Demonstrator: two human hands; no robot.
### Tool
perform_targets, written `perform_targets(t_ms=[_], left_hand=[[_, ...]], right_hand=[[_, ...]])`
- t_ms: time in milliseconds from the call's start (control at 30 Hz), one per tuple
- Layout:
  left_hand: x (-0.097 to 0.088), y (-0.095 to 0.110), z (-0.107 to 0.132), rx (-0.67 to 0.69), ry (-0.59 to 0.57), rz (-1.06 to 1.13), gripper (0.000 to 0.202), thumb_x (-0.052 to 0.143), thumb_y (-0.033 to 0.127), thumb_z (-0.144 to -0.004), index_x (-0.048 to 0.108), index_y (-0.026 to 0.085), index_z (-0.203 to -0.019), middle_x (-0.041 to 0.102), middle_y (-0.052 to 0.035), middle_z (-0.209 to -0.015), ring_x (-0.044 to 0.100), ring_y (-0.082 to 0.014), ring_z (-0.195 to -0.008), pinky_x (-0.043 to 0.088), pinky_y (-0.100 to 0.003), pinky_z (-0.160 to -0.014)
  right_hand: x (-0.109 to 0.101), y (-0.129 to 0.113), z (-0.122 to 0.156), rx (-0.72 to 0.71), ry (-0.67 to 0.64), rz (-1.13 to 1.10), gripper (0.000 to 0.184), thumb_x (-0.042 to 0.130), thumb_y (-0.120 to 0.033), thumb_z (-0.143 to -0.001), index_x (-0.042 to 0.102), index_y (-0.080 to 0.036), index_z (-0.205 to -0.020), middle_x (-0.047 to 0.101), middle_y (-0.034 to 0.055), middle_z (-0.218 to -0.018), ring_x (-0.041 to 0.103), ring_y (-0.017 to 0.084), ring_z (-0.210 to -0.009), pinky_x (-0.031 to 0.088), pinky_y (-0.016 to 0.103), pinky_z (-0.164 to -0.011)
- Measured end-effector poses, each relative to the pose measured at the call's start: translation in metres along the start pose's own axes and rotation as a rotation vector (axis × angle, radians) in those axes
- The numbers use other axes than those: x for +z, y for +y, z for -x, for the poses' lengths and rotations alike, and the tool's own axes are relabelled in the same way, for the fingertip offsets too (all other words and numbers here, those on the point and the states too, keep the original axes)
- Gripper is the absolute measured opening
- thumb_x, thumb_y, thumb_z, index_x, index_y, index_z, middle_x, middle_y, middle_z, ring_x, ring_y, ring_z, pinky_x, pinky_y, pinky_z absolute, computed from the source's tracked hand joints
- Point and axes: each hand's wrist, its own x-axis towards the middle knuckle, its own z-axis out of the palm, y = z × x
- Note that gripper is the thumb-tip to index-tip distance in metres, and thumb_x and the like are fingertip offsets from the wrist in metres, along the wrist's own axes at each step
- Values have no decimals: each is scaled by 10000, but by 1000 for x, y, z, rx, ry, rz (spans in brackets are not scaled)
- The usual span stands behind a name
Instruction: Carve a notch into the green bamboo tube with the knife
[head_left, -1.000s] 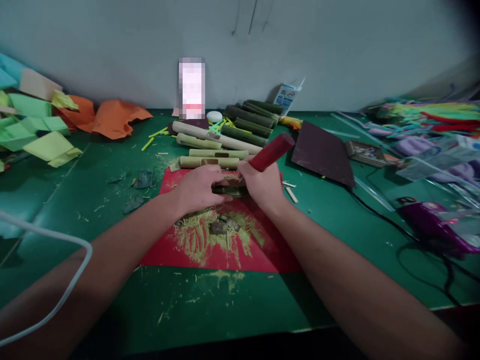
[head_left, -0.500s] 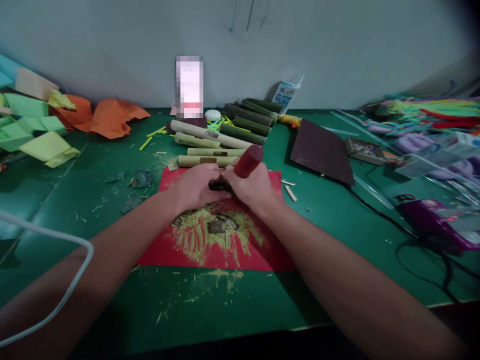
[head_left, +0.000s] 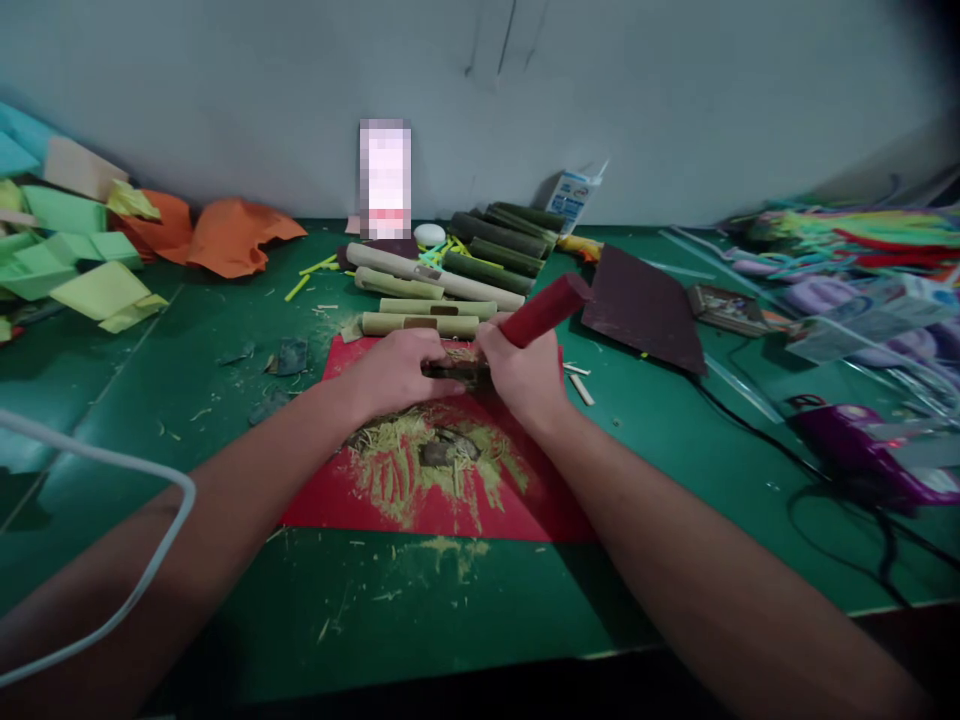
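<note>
My left hand is closed over a short dark green bamboo piece, pressing it down on a red mat. My right hand grips a tool with a thick red handle that sticks up and to the right; its working end meets the bamboo piece between my hands and is mostly hidden. A heap of pale green shavings lies on the mat just in front of my hands.
Behind the mat lie peeled pale bamboo tubes and a stack of dark green ones. A dark sandpaper sheet lies at the right, a purple glue gun with cable farther right. Coloured paper is piled at the left. A white cable crosses my left arm.
The red handle tipped towards me half a second ago, then swung back up and to the right. My left hand has stayed on the bamboo piece.
</note>
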Motion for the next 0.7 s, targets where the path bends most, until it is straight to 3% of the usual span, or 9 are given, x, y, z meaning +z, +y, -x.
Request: perform_targets(t_ms=[300,500,700], left_hand=[[-1,2,1,9,-17,-68,225,743,404,-861,685,195,-803,621,-23,-871,619,-192,-845,459,-327,-745],[-3,2,1,100,-51,-173,237,659,422,-934,727,195,-928,662,-66,-963,640,-230,-959,495,-364,-853],[-3,2,0,82,-59,-210,252,692,431,-905,731,187,-957,668,-72,-963,641,-243,-955,505,-372,-844]], right_hand=[[2,0,-5,5,-20,36,178,586,-302,-699,490,-229,-568,466,-29,-563,424,130,-603,357,292,-564],[3,0,-5,-6,-22,55,201,606,-296,-714,471,-231,-580,474,-26,-593,430,134,-633,367,300,-599],[6,5,-7,-47,-62,113,234,602,-279,-705,427,-240,-555,436,-31,-573,402,134,-620,336,312,-599]])
